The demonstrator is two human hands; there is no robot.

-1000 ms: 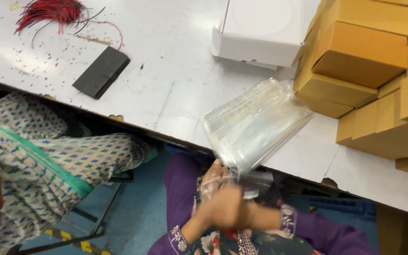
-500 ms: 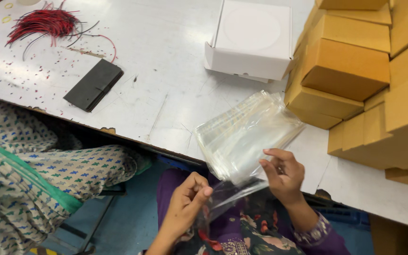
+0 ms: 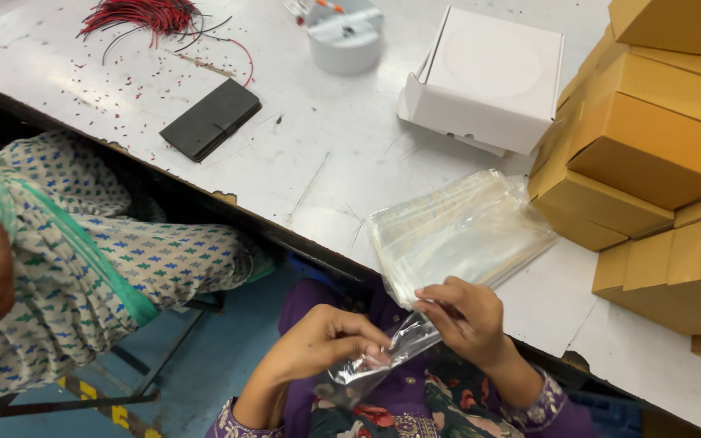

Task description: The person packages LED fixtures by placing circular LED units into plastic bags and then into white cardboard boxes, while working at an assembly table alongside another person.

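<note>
A clear plastic bag was pinched between the fingers of the left hand and right hand, its long axis slanting between them, below the desk edge.

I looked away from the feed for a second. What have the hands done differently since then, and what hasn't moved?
The left hand has come up to grip one clear bag that both hands now hold over the lap; the right hand pinches its upper end. Before, they were bunched together, then apart. The stack of clear bags, white box and brown cartons stayed put.
</note>
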